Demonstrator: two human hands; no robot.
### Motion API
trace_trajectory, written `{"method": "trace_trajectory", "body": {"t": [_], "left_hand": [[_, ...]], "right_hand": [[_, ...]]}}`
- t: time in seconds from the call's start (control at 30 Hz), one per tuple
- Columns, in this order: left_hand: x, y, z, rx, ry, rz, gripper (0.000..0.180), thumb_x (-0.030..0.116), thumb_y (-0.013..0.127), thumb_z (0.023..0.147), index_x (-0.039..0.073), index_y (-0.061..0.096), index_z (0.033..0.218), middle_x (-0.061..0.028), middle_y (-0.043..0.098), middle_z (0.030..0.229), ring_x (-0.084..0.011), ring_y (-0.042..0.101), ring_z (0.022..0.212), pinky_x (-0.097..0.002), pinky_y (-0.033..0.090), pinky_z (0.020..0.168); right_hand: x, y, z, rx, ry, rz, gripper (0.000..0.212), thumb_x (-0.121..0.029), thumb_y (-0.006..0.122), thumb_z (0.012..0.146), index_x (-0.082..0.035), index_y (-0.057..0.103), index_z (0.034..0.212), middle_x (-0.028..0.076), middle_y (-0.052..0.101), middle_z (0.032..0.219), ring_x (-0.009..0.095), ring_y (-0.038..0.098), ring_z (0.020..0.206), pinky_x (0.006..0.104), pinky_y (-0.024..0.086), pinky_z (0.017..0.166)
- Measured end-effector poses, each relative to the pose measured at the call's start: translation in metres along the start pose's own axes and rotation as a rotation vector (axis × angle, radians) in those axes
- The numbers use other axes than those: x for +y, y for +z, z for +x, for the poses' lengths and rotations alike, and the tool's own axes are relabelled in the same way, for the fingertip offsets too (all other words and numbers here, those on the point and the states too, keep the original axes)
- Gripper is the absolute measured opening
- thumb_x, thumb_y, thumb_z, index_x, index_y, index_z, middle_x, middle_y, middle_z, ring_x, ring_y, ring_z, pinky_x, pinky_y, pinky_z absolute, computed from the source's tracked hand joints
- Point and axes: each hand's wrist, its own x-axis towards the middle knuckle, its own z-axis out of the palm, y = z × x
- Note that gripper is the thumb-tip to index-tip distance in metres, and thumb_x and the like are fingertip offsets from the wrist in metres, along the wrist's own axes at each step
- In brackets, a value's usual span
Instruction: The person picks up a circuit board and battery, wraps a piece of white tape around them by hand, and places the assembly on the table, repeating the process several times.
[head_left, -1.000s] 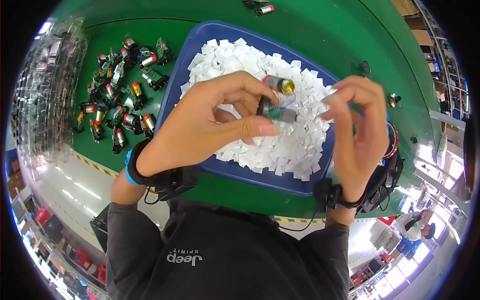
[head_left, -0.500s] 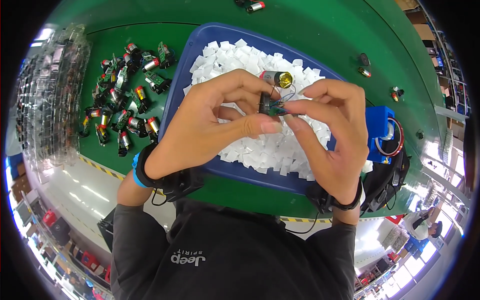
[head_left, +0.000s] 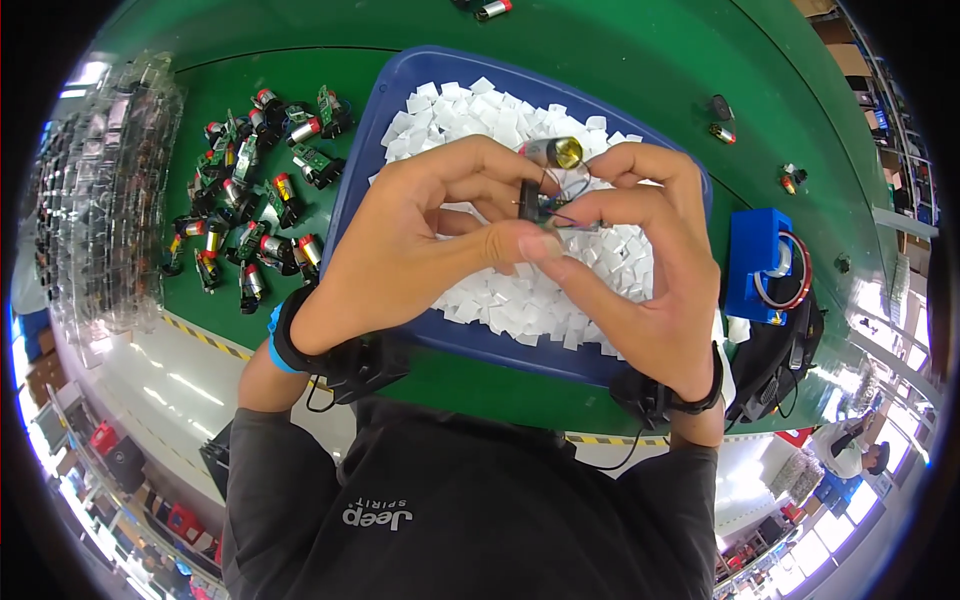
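Note:
Above a blue tray (head_left: 350,200) full of small white squares (head_left: 540,300), both hands hold one small wired assembly. My left hand (head_left: 420,240) is closed on its black plastic piece (head_left: 529,198), thumb in front. Thin wires run from this piece to a cylindrical battery cell (head_left: 566,153) with a yellow end, which sits at the top between the hands. My right hand (head_left: 655,250) is closed in a pinch on the wires and small circuit board beside the black piece, its thumb tip meeting my left thumb. The fingers partly hide the board.
Several assemblies with green boards and red-ended cells (head_left: 250,200) lie in a heap left of the tray. Stacked clear plastic trays (head_left: 105,200) stand beyond them. On the right are a blue device (head_left: 752,265), a black bag (head_left: 785,365) and a few loose parts (head_left: 722,133).
My right hand has moved left, closer to my left hand, and the thumbs now meet. The battery cell has shifted slightly left and up.

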Motion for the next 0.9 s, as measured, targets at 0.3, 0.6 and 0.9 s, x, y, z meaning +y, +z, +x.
{"method": "trace_trajectory", "body": {"t": [0.3, 0.6, 0.9], "left_hand": [[0.002, -0.003, 0.002, 0.019, 0.072, -0.048, 0.033, 0.014, 0.064, 0.097, -0.005, 0.055, 0.122, -0.0111, 0.067, 0.105, -0.0157, 0.067, 0.088, -0.0307, 0.056, 0.078], [0.01, 0.006, -0.006, -0.101, -0.003, 0.121, 0.017, 0.005, 0.058, 0.097, -0.003, 0.055, 0.112, -0.0101, 0.065, 0.105, -0.0133, 0.066, 0.087, -0.0278, 0.056, 0.074], [0.004, 0.008, -0.008, -0.09, 0.064, 0.661, 0.015, 0.002, 0.057, 0.094, -0.001, 0.054, 0.109, -0.0076, 0.063, 0.082, -0.0127, 0.063, 0.065, -0.0243, 0.05, 0.06]], "right_hand": [[-0.001, 0.012, -0.008, 0.079, -0.459, -0.555, 0.029, -0.005, 0.083, 0.069, -0.011, 0.074, 0.096, 0.012, 0.056, 0.125, 0.031, 0.052, 0.112, 0.0388, 0.047, 0.092], [-0.003, -0.027, 0.01, -0.078, -0.101, -0.075, 0.028, 0.001, 0.071, 0.079, -0.003, 0.072, 0.107, 0.015, 0.066, 0.111, 0.03, 0.062, 0.104, 0.0376, 0.049, 0.092], [0.011, -0.023, 0.003, -0.216, -0.054, -0.008, 0.033, -0.004, 0.078, 0.077, 0.0, 0.07, 0.109, 0.012, 0.07, 0.098, 0.026, 0.066, 0.086, 0.0319, 0.052, 0.076]]}}
